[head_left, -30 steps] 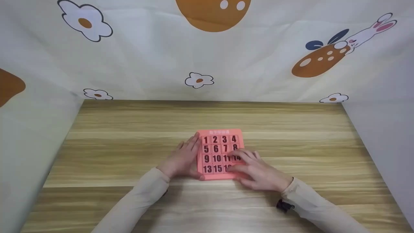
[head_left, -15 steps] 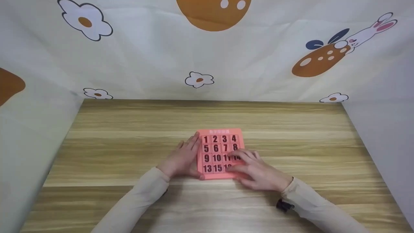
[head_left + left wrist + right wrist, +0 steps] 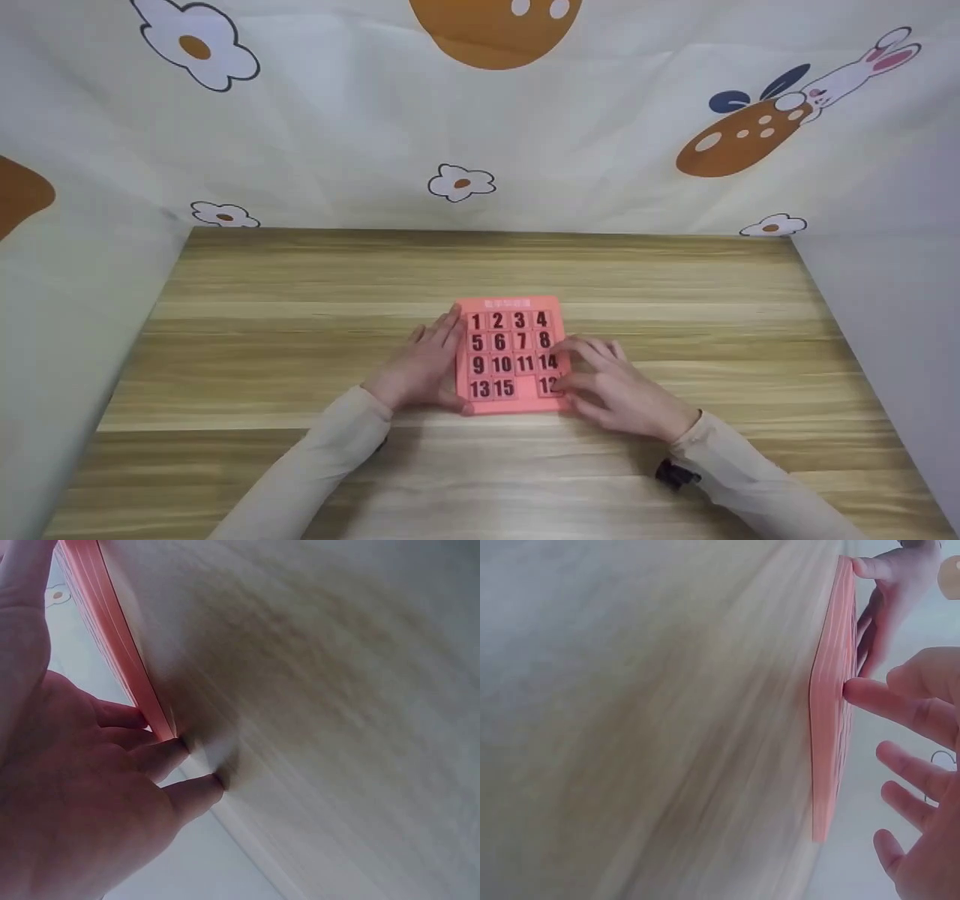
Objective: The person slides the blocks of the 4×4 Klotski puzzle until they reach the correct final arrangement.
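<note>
A pink sliding number puzzle lies flat on the wooden table, with black numbers on its tiles. My left hand rests along the puzzle's left side, thumb at the near left corner; in the left wrist view its fingers are extended beside the pink edge. My right hand is at the right side, with one extended fingertip on the 12 tile in the bottom right place. Left of that tile is a bare slot, beside the 15 tile. The 14 tile sits directly above the 12.
The wood-grain table spreads around the puzzle. A pale patterned cloth with flowers and a rabbit rises behind it, and pale walls stand at both sides. A black band shows by the right sleeve.
My right hand has moved right, and the 12 tile has slid from the third place of the bottom row to the fourth. My left hand keeps its place.
</note>
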`<state>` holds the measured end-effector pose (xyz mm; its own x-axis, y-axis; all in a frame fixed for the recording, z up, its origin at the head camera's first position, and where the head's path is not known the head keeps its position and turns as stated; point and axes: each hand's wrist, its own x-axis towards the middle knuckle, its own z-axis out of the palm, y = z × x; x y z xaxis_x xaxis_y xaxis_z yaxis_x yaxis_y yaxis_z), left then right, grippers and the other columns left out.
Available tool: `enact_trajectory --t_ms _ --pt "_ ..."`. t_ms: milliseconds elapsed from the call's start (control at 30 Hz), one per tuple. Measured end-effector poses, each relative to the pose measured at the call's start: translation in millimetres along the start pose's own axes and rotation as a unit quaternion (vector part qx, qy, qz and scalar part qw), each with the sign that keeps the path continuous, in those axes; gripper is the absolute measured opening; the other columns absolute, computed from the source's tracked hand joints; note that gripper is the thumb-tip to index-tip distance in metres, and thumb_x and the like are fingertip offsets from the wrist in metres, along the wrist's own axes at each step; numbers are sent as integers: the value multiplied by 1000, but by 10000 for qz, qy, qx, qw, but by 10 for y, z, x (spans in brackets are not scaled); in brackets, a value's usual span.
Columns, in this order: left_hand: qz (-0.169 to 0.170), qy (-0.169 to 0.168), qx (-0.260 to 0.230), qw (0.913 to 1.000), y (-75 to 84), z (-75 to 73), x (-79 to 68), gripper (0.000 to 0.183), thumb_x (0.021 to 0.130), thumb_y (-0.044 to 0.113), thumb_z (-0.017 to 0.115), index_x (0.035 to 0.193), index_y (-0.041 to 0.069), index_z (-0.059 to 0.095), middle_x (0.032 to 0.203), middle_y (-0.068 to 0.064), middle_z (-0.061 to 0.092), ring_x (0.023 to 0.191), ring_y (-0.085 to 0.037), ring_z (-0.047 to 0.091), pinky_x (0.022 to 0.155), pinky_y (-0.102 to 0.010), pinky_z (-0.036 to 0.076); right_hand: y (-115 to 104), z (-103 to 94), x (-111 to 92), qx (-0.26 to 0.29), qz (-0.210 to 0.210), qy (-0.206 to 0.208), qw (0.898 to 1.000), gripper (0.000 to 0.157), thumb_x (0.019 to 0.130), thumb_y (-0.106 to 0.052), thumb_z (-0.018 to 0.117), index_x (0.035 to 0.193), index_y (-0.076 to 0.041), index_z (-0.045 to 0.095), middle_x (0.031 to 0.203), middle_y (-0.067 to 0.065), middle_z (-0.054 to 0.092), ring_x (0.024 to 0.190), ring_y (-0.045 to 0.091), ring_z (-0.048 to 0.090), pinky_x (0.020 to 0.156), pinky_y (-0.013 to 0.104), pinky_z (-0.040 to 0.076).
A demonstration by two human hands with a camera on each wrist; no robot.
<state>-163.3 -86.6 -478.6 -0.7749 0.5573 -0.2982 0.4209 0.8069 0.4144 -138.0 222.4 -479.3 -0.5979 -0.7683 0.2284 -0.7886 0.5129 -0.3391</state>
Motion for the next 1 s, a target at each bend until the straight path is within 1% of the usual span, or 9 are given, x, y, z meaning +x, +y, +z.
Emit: enact_trajectory --t_ms 133,267,367,500,600,733,867,1000 --pt "15 21 98 9999 -10 1 -5 130 65 60 79 153 -4 6 159 -19 -7 145 -32 2 116 -50 8 6 31 6 -40 -106 23 9999 17 85 -18 69 101 -13 73 136 14 47 126 32 40 99 56 31" --pt "-17 -23 81 10000 -6 -4 -7 131 65 61 78 153 -3 5 158 -18 -9 145 -31 1 116 -50 7 -34 78 68 -4 -284 -14 9996 20 86 -20 69 105 -14 72 137 13 47 127 31 39 100 58 31" --pt "-46 -54 105 9999 -4 -2 -4 131 65 62 77 153 -2 4 158 -17 -10 145 -30 0 115 -49 6 -77 122 125 24 -420 -94 9991 24 88 -22 68 110 -16 72 138 12 47 128 30 38 99 57 32" --pt "-60 -62 196 9998 1 3 2 131 65 64 76 153 -2 4 158 -17 -10 145 -30 0 116 -48 7 -135 172 186 -41 -543 -229 9983 33 88 -24 67 120 -17 68 140 13 44 130 29 37 99 54 34" --pt "-72 -57 233 9997 8 2 2 131 65 65 75 153 -2 3 158 -17 -9 145 -30 0 116 -48 7 -169 192 226 -128 -623 -305 9975 39 88 -25 67 126 -18 65 143 14 42 131 30 37 99 55 35" --pt "-75 -49 187 9998 19 -4 -5 131 65 64 76 153 -2 3 159 -17 -8 145 -30 0 115 -49 7 -203 197 264 -196 -610 -440 9970 42 88 -27 66 129 -19 63 145 14 40 132 31 35 100 54 33" --pt "-70 -58 95 9999 19 -3 -10 131 65 62 77 153 -2 3 159 -16 -9 145 -30 0 115 -49 6 -221 199 278 -220 -500 -576 9968 42 88 -29 66 129 -20 64 146 13 39 133 33 33 102 58 30" --pt "-64 -47 132 9999 6 1 -3 132 65 62 77 153 -2 3 159 -16 -10 145 -30 0 115 -49 7 -222 201 280 -224 -426 -625 9969 42 88 -30 66 129 -21 64 146 14 38 133 33 32 101 62 27"
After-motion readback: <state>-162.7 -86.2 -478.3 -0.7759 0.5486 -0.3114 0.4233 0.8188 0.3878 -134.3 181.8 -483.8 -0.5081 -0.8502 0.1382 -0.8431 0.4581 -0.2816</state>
